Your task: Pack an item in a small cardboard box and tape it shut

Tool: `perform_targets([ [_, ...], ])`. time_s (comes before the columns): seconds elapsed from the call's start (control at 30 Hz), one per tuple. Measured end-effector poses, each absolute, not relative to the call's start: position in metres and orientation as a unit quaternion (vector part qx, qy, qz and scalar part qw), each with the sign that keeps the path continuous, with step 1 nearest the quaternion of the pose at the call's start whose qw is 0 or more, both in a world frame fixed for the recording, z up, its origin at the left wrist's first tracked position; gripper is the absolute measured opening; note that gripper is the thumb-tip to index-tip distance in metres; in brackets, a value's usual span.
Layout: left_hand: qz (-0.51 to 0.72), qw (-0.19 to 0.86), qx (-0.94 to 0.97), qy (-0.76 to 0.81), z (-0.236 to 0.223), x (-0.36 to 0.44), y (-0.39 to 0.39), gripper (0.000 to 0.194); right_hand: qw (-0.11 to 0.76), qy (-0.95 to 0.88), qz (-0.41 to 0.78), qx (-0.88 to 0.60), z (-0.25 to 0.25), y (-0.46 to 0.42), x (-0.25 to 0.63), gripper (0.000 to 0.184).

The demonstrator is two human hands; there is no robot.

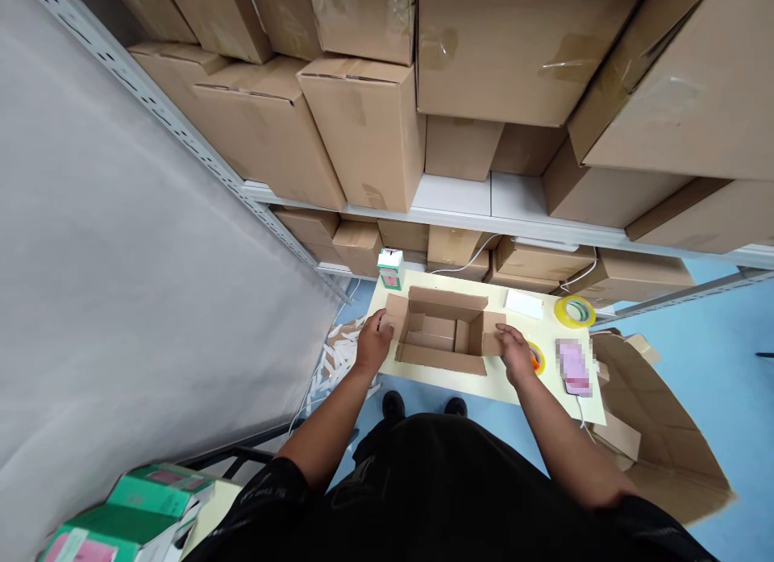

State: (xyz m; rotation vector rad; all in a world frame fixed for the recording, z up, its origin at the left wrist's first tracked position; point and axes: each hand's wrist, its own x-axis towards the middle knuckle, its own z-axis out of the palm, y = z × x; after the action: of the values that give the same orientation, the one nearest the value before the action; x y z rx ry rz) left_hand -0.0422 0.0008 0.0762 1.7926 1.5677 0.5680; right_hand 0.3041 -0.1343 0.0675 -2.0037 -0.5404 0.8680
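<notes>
An open brown cardboard box [444,332] with its flaps spread sits on a pale yellow table [484,385] below me. My left hand [373,342] grips the box's left flap. My right hand [515,352] rests on the right flap, fingers curled over it. The inside of the box shows only folded bottom flaps.
A small green and white box [390,269] stands at the table's far left corner. A white pad [523,304], a yellow tape roll [574,311], an orange tape roll [535,357] and a phone [573,367] lie to the right. Shelves of cardboard cartons [368,126] rise behind. Green packets [139,514] are stacked at lower left.
</notes>
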Motion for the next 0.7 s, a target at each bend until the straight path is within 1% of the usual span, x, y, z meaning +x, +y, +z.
perform_targets([
  [0.07, 0.226, 0.31, 0.695, 0.607, 0.072, -0.046, 0.002, 0.05, 0.404, -0.218, 0.34, -0.821, 0.063, -0.136, 0.311, 0.053],
  [0.13, 0.179, 0.31, 0.712, 0.605, 0.071, -0.045, 0.003, 0.048, 0.343, -0.273, 0.305, -0.846, 0.062, -0.137, 0.315, 0.049],
  [0.23, 0.062, 0.368, 0.718, 0.588, 0.073, -0.034, 0.006, 0.051, 0.229, -0.398, 0.253, -0.852, 0.066, -0.132, 0.314, 0.039],
  [0.3, 0.01, 0.4, 0.712, 0.576, 0.076, -0.022, 0.008, 0.054, 0.178, -0.444, 0.268, -0.836, 0.07, -0.126, 0.308, 0.034],
  [0.4, -0.027, 0.39, 0.709, 0.587, 0.079, -0.003, 0.004, 0.047, 0.154, -0.453, 0.333, -0.813, 0.077, -0.116, 0.301, 0.048],
  [0.47, -0.026, 0.364, 0.705, 0.608, 0.082, 0.006, -0.007, 0.04, 0.148, -0.451, 0.354, -0.806, 0.081, -0.112, 0.302, 0.053],
  [0.6, 0.004, 0.33, 0.68, 0.654, 0.093, 0.012, -0.052, 0.032, 0.124, -0.504, 0.321, -0.793, 0.091, -0.109, 0.317, 0.045],
  [0.7, 0.026, 0.316, 0.647, 0.693, 0.105, 0.009, -0.101, 0.031, 0.079, -0.58, 0.28, -0.76, 0.099, -0.106, 0.324, 0.04],
])
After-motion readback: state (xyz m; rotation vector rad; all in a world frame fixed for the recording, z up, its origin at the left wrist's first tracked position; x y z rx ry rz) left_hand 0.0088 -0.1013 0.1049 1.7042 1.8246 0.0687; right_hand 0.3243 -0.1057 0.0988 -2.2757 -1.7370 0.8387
